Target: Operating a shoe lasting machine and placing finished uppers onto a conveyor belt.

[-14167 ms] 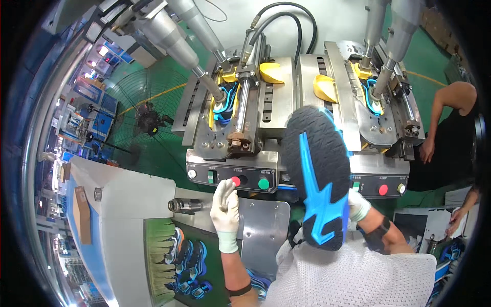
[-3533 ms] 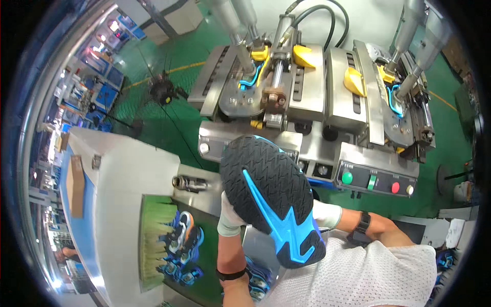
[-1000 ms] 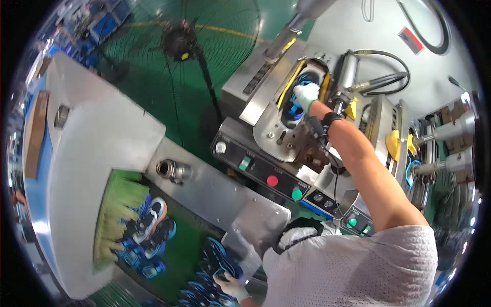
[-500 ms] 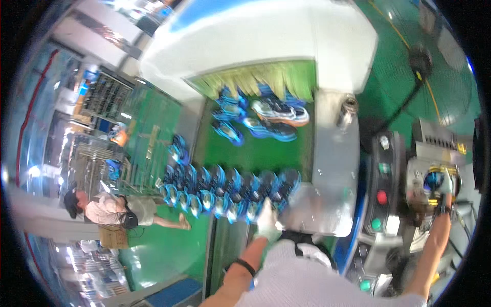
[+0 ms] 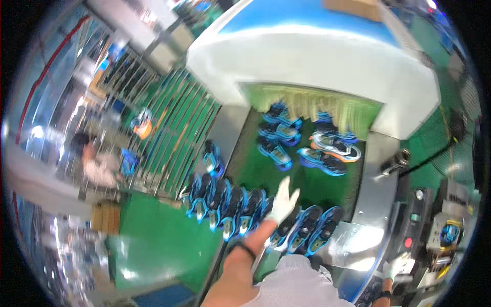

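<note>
One row of black-and-blue shoes (image 5: pixel 232 207) stands side by side across the near end of the green belt (image 5: pixel 248 166). The left hand (image 5: pixel 284 202), in a white glove, is over this row, fingers extended and spread, with nothing in its grasp; whether it touches a shoe cannot be told. The right hand (image 5: pixel 396 266), also gloved, is at the lower right, near the red button (image 5: pixel 408 242) of the control panel (image 5: pixel 410 227); it is blurred, and neither its grip nor any contact can be determined. Further up the belt, a white-and-orange shoe (image 5: pixel 335 146) and a dark shoe (image 5: pixel 323 162) lie next to each other, with blue shoes (image 5: pixel 279 132) to their left, below the fringed curtain (image 5: pixel 327 108) of a white housing (image 5: pixel 317 59). Beyond the panel, a blue item (image 5: pixel 450 233) sits in the press (image 5: pixel 439 239). A metal plate (image 5: pixel 355 240) adjoins the row's right end.
</note>
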{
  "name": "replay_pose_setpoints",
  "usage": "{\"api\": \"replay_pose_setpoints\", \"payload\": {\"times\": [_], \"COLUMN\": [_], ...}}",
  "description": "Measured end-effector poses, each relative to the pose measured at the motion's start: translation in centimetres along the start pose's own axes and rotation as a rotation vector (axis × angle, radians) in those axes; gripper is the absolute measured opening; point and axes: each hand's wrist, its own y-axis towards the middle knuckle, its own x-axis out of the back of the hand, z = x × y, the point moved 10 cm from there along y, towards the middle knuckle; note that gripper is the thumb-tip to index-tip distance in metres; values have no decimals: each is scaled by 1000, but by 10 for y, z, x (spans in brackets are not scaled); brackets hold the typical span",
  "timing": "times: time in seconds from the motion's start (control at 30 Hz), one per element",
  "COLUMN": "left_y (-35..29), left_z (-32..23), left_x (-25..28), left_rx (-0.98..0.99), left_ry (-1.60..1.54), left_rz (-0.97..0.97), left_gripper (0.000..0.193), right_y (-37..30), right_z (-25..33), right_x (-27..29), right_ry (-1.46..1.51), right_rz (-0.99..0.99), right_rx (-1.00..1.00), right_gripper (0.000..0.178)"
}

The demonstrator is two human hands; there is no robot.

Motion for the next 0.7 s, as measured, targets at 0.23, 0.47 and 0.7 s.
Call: {"api": "replay_pose_setpoints", "payload": {"times": [0.23, 0.47, 0.7], "left_y": [178, 214, 225], "left_z": [101, 123, 135], "left_x": [41, 48, 42], "left_rx": [259, 164, -60], "left_ry": [105, 210, 306], "left_rz": [34, 59, 43], "left_gripper": [82, 53, 34], "right_y": [2, -2, -78], "right_z": [6, 95, 287], "right_x": [9, -29, 115], "right_ry": [272, 470, 768], "right_rz": [-276, 55, 257], "right_rx": [396, 360, 234], "right_gripper": [89, 81, 72]}}
